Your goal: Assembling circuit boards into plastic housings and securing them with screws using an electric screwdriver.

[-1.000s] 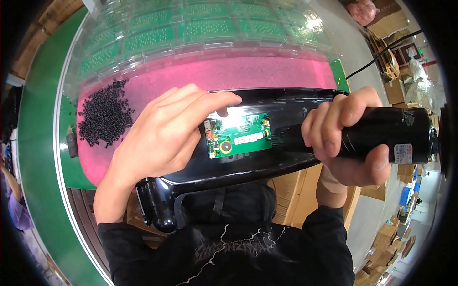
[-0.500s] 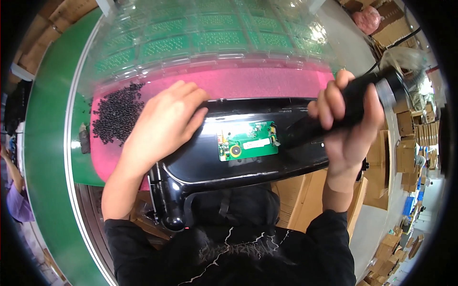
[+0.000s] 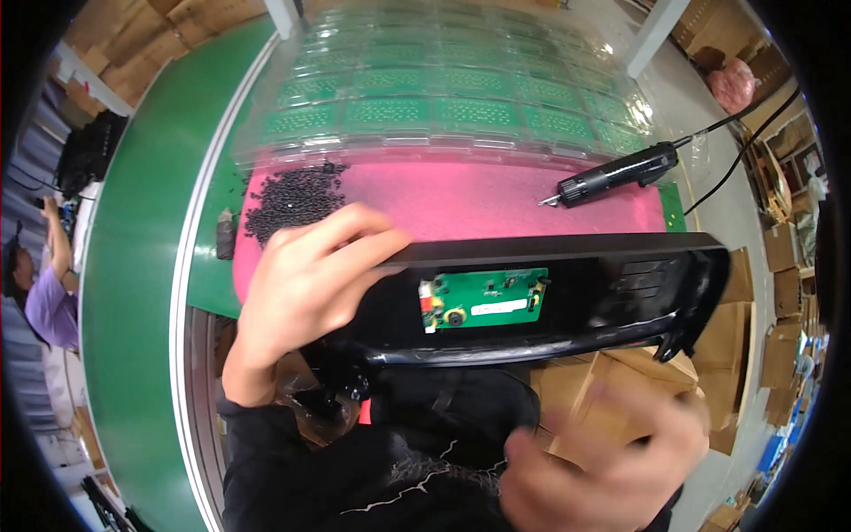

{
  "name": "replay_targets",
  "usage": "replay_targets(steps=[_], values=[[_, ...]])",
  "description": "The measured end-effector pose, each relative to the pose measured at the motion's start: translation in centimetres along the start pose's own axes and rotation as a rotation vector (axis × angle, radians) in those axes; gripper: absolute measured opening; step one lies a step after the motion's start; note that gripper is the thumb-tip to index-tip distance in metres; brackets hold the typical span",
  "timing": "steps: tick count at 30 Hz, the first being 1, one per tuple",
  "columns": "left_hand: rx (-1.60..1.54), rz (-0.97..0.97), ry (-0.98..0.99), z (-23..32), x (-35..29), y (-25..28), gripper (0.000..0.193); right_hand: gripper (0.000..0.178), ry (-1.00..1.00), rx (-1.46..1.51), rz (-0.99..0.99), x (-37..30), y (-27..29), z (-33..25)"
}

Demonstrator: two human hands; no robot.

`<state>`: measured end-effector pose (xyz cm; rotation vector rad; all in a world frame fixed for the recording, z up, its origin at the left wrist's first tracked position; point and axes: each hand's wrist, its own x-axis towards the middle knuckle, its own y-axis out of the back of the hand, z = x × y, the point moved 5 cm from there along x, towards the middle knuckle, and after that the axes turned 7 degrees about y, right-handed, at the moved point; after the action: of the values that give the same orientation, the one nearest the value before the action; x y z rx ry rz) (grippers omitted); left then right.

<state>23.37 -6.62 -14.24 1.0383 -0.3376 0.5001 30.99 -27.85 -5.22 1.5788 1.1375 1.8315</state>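
Note:
A glossy black plastic housing (image 3: 585, 332) is tilted up in front of me, its long edge raised. Set in its recess is a green circuit board (image 3: 496, 300) with a white label strip. My left hand (image 3: 310, 284) grips the housing's upper left end, fingers over the edge and partly hidden behind it. Below the housing's right part, apart from it, my right hand (image 3: 612, 452) is smeared by motion, so its fingers cannot be read. A black electric screwdriver (image 3: 616, 176) lies on the pink mat (image 3: 425, 199), bit toward the left.
A pile of small black screws (image 3: 297, 199) covers the mat's left part. Clear plastic trays holding green boards (image 3: 399, 111) stand along the back. A dark stubby object (image 3: 226, 235) rests on the green table (image 3: 142, 266). Cardboard boxes (image 3: 722, 337) stand at right; another person (image 3: 53, 297) is at far left.
My right hand has let go of the electric screwdriver, which now lies on the mat, and has moved down toward my body. The housing has tipped up, still in my left hand.

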Motion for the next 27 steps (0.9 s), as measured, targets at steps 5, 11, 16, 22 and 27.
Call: replay_targets(steps=[5, 11, 16, 22, 27], values=[[0.313, 0.579, 0.097, -1.6, -8.2, 9.0, 0.026, 0.018, 0.385, -0.345, -0.299, 1.3, 0.9, -1.1], [-0.589, 1.301, 0.720, -9.3, -20.3, 14.4, 0.033, 0.009, 0.547, -0.335, 0.131, 0.8, 0.3, 0.8], [-1.026, 1.269, 0.774, -11.7, -23.7, 15.8, 0.042, 0.014, 0.664, -0.238, 0.291, 0.8, -0.7, 0.8], [-1.309, 1.108, 0.659, -18.3, -28.5, 17.8, 0.038, 0.015, 0.299, -0.149, 0.242, 0.0, 0.7, -0.3], [-1.005, 1.623, 0.815, -22.7, -37.1, 19.6, 0.048, 0.039, 0.002, -0.209, -0.183, 2.2, -6.2, 10.8]])
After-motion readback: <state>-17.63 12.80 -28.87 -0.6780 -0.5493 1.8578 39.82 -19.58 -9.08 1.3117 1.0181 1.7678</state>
